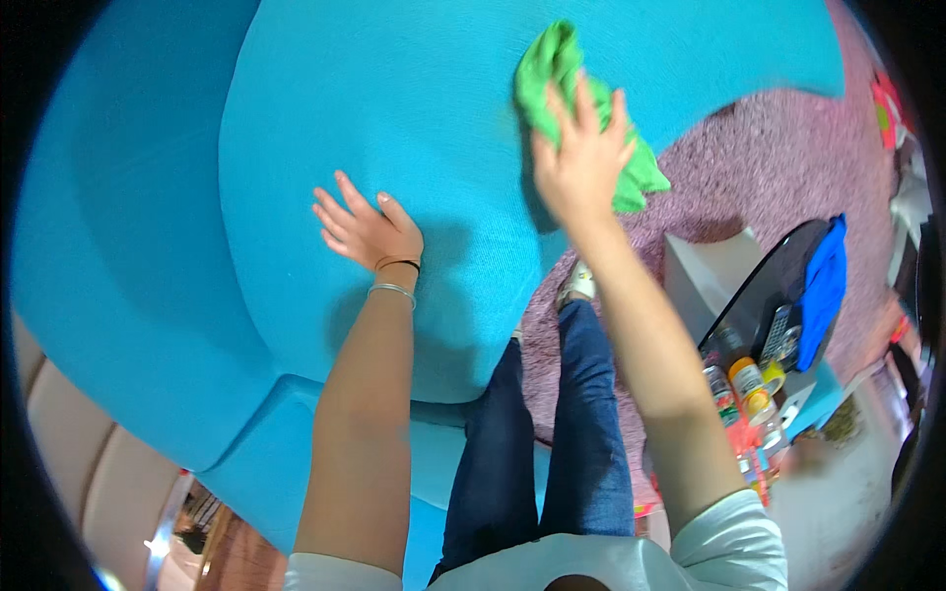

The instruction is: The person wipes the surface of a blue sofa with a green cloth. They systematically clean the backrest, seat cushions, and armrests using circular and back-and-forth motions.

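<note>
A sofa with bright turquoise upholstery [355,96] spreads before me, its broad seat curving down to the rug. My right hand [580,166] lies over a crumpled green cloth [543,66], fingers spread across it, near the curved front edge of the seat. One end of the cloth reaches past that edge, towards the rug. My left hand [377,229] holds nothing. Its fingers are apart over the left part of the seat, and whether the palm touches the fabric is hard to tell. A dark band and a silver bracelet [392,293] circle the left wrist.
A mauve shaggy rug [761,162] covers the floor, with my shoe [579,282] on it. To the right, a low dark-topped table [761,295] bears a remote control [776,329], a blue cloth [824,288] and several bottles, including an orange-capped bottle [750,388]. Padded beige panels [96,473] stand lower left.
</note>
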A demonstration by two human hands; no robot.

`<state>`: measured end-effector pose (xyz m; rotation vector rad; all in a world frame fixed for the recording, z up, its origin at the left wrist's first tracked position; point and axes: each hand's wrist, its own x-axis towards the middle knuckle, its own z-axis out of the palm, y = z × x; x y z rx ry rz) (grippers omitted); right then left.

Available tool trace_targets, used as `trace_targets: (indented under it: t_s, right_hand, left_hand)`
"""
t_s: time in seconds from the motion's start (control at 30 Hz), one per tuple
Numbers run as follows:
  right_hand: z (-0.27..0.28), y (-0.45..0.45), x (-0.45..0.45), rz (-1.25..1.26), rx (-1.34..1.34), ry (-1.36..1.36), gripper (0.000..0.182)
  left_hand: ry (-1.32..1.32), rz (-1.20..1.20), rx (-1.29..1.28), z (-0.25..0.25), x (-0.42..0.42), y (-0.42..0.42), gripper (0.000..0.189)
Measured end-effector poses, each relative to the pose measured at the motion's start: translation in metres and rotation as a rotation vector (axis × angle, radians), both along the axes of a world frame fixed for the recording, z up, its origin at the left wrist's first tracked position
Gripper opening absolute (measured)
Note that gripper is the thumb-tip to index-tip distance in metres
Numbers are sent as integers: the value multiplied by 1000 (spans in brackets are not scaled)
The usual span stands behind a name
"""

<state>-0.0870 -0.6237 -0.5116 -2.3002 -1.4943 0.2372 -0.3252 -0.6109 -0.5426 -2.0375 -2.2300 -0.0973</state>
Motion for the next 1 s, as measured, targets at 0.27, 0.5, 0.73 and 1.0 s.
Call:
trace_targets:
  t_s: [0.27, 0.5, 0.73, 1.0]
  right_hand:
    - [-11, -100, -81, 1139, -9, -24, 43]
    - [-2, 50, 9, 1058, -139, -402, 46]
    - [-10, 144, 0, 48, -37, -448, 48]
    - [16, 69, -161, 392, -96, -240, 57]
  left_hand:
    - [-67, -16, 11, -14, -3, 0, 65]
    - [-183, 18, 7, -14, -13, -6, 67]
    - [-243, 0, 5, -12, -8, -3, 66]
    - [-570, -146, -35, 25, -34, -22, 58]
